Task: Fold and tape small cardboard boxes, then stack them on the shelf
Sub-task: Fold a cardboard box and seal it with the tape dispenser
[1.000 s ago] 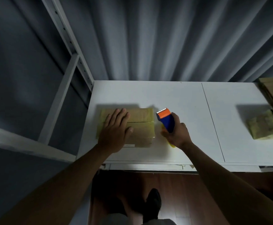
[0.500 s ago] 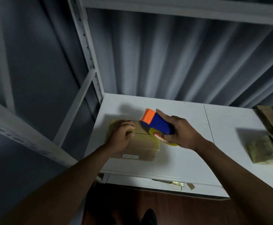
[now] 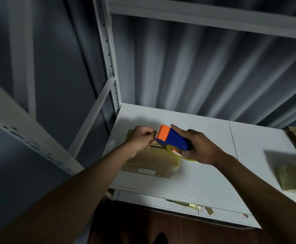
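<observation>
Left hand (image 3: 142,139) lifted off the box (image 3: 150,161) to the dispenser (image 3: 172,139), fingers pinching tape at its orange end, right hand (image 3: 199,148) gripping the handle, box on the table (image 3: 205,173) beneath.

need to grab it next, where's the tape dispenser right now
In the head view it sits centre frame: the tape dispenser is gripped in the right hand, held just above the cardboard box, its orange end against the left hand.

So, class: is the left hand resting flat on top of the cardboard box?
No: the left hand is raised above the cardboard box, fingers pinching at the tape dispenser's orange end.
</observation>
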